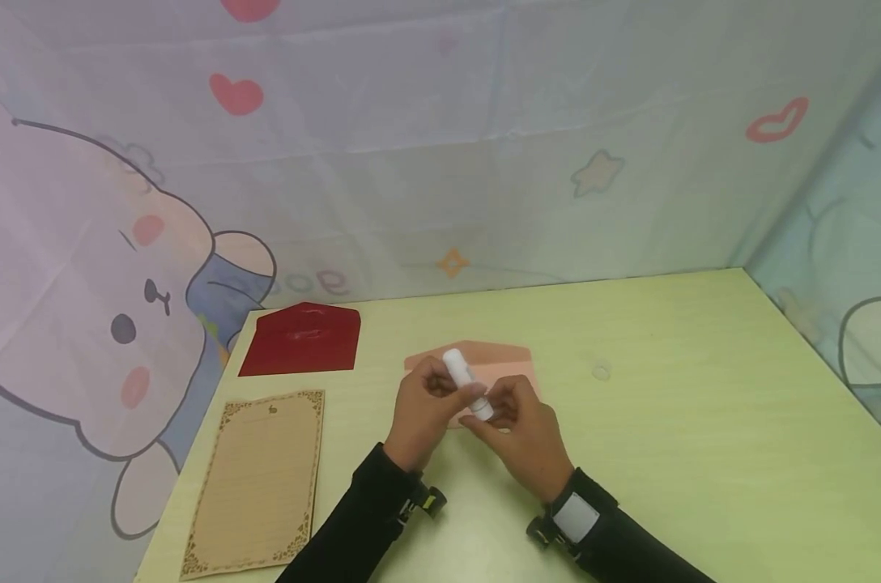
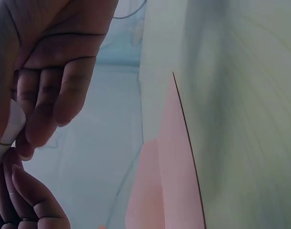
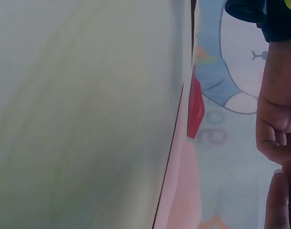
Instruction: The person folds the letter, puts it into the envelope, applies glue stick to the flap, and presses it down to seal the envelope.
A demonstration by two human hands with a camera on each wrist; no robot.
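Both hands hold a white glue stick [image 1: 459,369], tilted, over a pink envelope [image 1: 509,356] whose flap lies unfolded on the far side. My left hand [image 1: 422,417] grips the tube's middle, its thumb across it. At the lower end, the fingertips of my right hand [image 1: 531,441] pinch the tube. From the left wrist, part of the glue stick [image 2: 13,125] shows between the fingers, with the envelope [image 2: 176,157] lying below. In the right wrist view the fingers meet at the right edge, and the tube is hidden there.
A red envelope [image 1: 302,348] lies at the table's back left corner. Closer in on the left is a tan sheet of letter paper [image 1: 258,486] with an ornate border. A small clear round piece [image 1: 601,370] sits right of the pink envelope. Printed curtains stand behind the table [image 1: 703,421].
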